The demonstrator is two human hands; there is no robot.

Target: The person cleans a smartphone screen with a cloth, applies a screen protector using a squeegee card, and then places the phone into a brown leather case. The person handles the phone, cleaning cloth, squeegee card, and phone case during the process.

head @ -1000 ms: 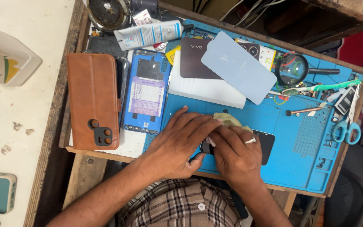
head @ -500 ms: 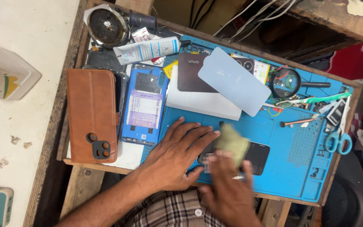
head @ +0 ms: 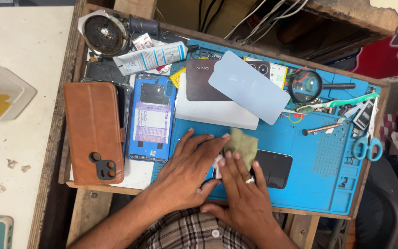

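Observation:
A black phone [head: 272,168] lies face up on the blue work mat [head: 318,175]. My left hand [head: 190,170] rests flat on the mat and on the phone's left end, holding it down. My right hand [head: 242,189], with a ring on one finger, presses a small olive-green cloth [head: 242,144] against the phone's upper left part. The left half of the phone is hidden under both hands.
A brown leather wallet case [head: 93,131] and an open blue phone back [head: 152,117] lie at the left. A white box [head: 213,113], a pale blue cover [head: 249,87], a magnifier [head: 306,85], a toothbrush [head: 346,102], scissors [head: 367,146] and a white tube [head: 150,57] ring the mat.
My right hand has slid the green cloth up and to the right over the phone, then settled lower. My left hand stays on the phone's left end.

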